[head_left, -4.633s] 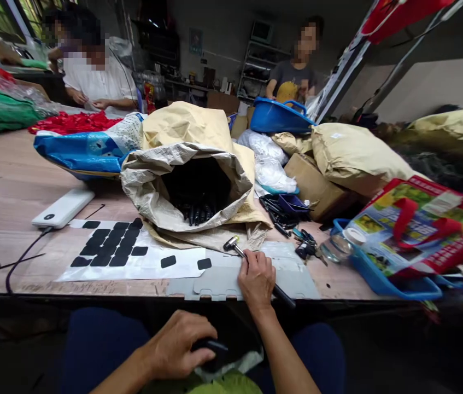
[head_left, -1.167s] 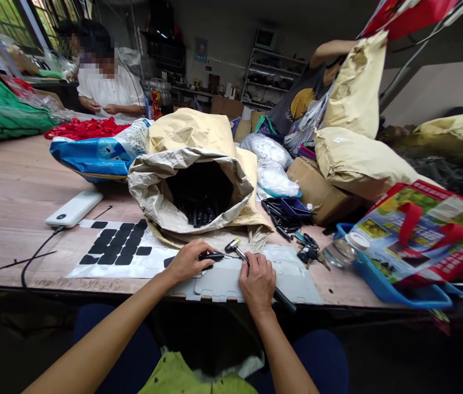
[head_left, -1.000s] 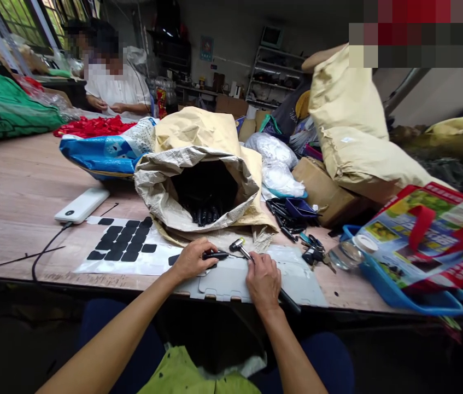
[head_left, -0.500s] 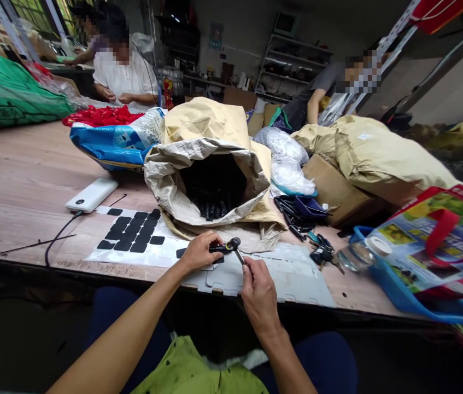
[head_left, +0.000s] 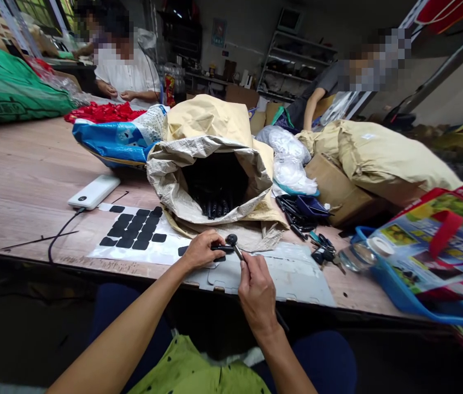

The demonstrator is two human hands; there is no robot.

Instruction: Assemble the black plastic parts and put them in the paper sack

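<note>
My left hand (head_left: 204,249) is closed, its fingers pinching a slim black part (head_left: 223,249) just above a pale grey board (head_left: 288,271) at the table's front edge. In my closed right hand (head_left: 257,287) is a small hammer (head_left: 237,249) with a metallic shaft and a dark round head. The hammer's head is at the black part, near the fingertips of my left hand; whether they touch I cannot tell. Behind both hands lies a beige sack (head_left: 210,117), its mouth facing me, with black rod-like pieces (head_left: 217,208) inside.
Left of my hands lie a white sheet with black stickers (head_left: 133,230) and a white power bank (head_left: 94,191) with a cable. Rightward are black parts (head_left: 294,213), keys (head_left: 325,251), a clear jar (head_left: 356,257) and a blue basket (head_left: 403,295). Other people sit or stand behind the table.
The hammer's head has shifted slightly left and up over the black part. Both hands stay nearly in place, and the whole view has moved a little. The person at right has moved an arm.
</note>
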